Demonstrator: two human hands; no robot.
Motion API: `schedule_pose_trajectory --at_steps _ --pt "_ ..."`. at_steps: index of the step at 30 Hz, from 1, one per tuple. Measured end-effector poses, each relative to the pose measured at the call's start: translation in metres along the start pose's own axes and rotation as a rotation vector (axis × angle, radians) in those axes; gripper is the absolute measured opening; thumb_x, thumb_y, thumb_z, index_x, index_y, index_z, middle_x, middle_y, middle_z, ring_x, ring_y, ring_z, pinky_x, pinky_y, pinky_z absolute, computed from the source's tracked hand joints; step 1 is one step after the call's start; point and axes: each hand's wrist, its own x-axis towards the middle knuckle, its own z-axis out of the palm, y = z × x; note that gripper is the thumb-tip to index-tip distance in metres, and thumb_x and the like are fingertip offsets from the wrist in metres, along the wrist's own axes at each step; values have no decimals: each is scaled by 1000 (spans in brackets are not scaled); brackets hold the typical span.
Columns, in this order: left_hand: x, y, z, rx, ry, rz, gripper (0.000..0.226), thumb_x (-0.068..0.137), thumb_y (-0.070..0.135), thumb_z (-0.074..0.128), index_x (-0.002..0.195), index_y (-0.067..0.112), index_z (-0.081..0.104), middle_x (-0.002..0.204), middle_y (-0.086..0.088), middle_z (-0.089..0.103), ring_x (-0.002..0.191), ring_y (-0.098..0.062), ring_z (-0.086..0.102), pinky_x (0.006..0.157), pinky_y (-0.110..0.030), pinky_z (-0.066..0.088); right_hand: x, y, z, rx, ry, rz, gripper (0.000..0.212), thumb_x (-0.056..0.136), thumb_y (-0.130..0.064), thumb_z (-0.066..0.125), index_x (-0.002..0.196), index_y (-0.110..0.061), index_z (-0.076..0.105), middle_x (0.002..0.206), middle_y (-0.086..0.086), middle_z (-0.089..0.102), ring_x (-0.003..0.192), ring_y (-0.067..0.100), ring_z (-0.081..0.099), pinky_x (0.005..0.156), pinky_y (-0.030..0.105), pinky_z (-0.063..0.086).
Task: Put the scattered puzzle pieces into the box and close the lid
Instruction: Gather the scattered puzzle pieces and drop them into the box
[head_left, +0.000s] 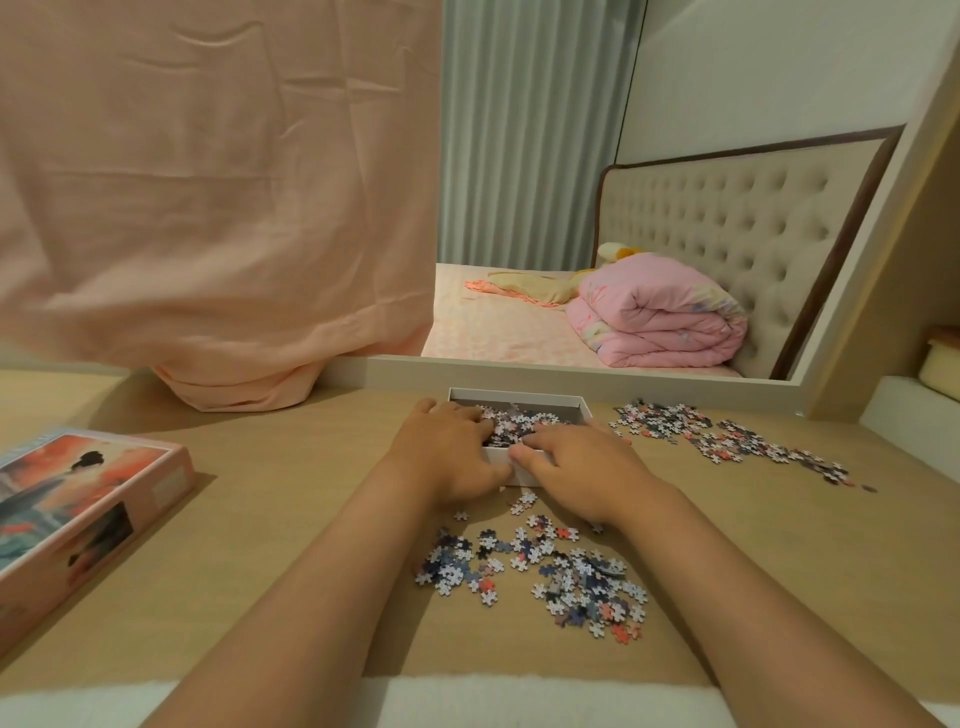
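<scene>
Two heaps of puzzle pieces (545, 566) outside the box (519, 399), by the wrists and well right of the right hand (582, 462); mid-loading, it and left hand (447, 447) fingers-down in the box, grip indiscernible; next, scoop the nearer heap.

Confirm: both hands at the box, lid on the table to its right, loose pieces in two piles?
No. The head view shows the lid to the left of the box, not the right. The left hand and right hand are at the box; loose pieces lie in two piles.
</scene>
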Motion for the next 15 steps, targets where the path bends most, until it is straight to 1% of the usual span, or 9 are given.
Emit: schedule_pose_trajectory --at_steps 2,4,6,8,10,12,13,15 --pt "0 0 3 -25 22 12 68 88 62 35 149 31 37 157 1 34 142 -19 32 116 -42 19 1 3 1 6 -6 20 54 101 -59 27 140 -33 55 152 -7 46 139 12 40 120 40 18" --pt "-1 1 6 -69 47 33 70 89 58 40 153 31 27 160 1 26 144 -20 28 118 -41 16 0 4 0 27 0 16 54 101 -59 30 143 -33 51 156 -7 39 144 13 33 121 39 17" --pt "-2 0 7 -107 67 39 73 89 57 43 154 31 24 161 1 24 145 -19 25 120 -40 14 -1 5 -2 88 34 -10 51 101 -56 36 142 -32 52 156 -9 39 144 12 32 120 38 20" --pt "-3 -1 7 -143 98 43 73 88 56 44 153 31 25 161 2 24 145 -18 23 120 -40 12 -3 7 -5 206 86 -28 45 100 -49 45 139 -30 57 154 -9 43 141 12 37 117 37 27" --pt "-6 0 3 -173 170 60 69 86 54 44 150 33 33 157 3 31 143 -17 26 118 -39 13 -5 8 -11 277 174 -51 37 99 -42 53 131 -29 64 142 -9 54 130 14 48 109 34 37" --pt "-11 5 -4 -218 274 95 56 85 47 47 139 33 48 144 6 46 133 -15 36 112 -37 21 -8 8 -20 330 233 -49 27 98 -35 55 120 -30 69 122 -10 62 111 12 57 97 34 45" --pt "-13 7 -8 -248 320 109 46 86 41 50 131 33 55 134 8 52 124 -14 42 107 -35 28 -11 8 -24 370 227 -35 23 98 -32 55 115 -32 71 111 -11 64 100 9 59 91 33 47" --pt "-19 15 -18 -328 365 118 29 88 30 52 114 31 63 113 10 60 106 -13 52 92 -34 42 -21 11 -31 408 145 -9 23 97 -27 55 106 -37 74 95 -16 67 81 2 60 80 29 49"
